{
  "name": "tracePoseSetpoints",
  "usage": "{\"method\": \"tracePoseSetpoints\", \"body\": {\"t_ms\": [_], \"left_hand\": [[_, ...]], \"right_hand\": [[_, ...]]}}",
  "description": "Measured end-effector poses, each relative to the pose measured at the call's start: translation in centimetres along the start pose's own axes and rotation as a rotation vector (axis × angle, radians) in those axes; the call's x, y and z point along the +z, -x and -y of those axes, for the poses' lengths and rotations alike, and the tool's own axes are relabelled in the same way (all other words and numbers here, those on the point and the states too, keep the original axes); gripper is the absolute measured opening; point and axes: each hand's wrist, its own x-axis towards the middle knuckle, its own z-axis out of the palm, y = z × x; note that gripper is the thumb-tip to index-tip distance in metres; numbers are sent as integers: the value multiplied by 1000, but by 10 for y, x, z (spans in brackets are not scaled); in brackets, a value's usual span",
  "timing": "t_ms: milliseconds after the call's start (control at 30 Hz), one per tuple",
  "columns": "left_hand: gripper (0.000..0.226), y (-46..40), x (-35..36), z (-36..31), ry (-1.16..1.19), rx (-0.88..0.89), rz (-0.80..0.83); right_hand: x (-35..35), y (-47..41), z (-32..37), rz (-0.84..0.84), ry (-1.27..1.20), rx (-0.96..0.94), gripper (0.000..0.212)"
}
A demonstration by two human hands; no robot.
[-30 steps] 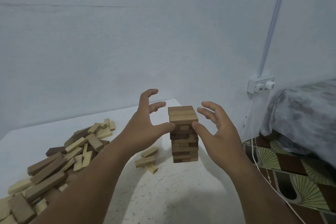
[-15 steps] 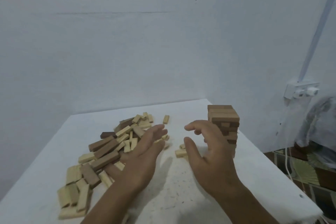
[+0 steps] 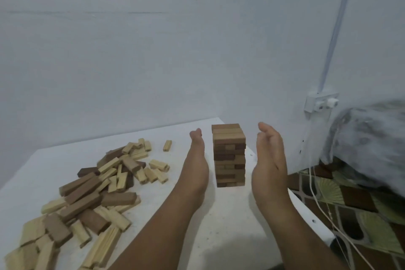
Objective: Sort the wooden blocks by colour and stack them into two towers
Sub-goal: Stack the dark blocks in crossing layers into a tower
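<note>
A tower of brown wooden blocks (image 3: 229,155) stands upright near the right side of the white table (image 3: 219,221). My left hand (image 3: 196,164) stands edge-on just left of the tower, fingers straight, holding nothing. To the tower's right my right hand (image 3: 270,160) is held flat with its palm facing the blocks, a gap between it and them. A loose pile of mixed pale and brown blocks (image 3: 96,186) lies spread over the left half of the table.
The table's right edge runs close behind my right hand. Beyond it are a patterned floor (image 3: 350,204), a white cable (image 3: 315,199), a wall socket (image 3: 321,102) and a grey covered shape (image 3: 370,142). A single pale block (image 3: 167,145) lies apart near the back.
Both hands have come back from the middle of the table to either side of the brown tower, fingers straightened. The view has shifted slightly left.
</note>
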Motion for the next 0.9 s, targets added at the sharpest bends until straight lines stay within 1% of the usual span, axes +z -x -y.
{"method": "tracePoseSetpoints", "body": {"t_ms": [67,100,133,200,267,333,433,533,733,900], "left_hand": [[69,-9,9,1,83,-53,-3],[71,-12,13,3,85,-61,-9],[71,-15,17,5,63,-60,-15],[76,-18,22,10,-12,-50,-12],[80,-21,25,17,-64,-15,-10],[78,-21,26,19,-88,20,-20],[74,-20,28,19,-79,47,-18],[73,-19,28,17,-76,43,-2],[73,-19,25,16,-97,47,2],[67,-16,24,8,-75,26,-10]], "right_hand": [[-1,-7,-3,103,-34,197,59],[-1,-10,-5,144,-63,282,70],[0,-13,-7,182,-103,353,74],[3,-16,-13,258,-140,427,73],[5,-17,-18,315,-93,417,73],[7,-17,-18,322,-56,406,71],[7,-17,-20,334,-59,429,79],[7,-18,-22,343,-63,435,84],[6,-20,-26,341,-43,424,80],[8,-20,-28,327,-74,400,91]]}}
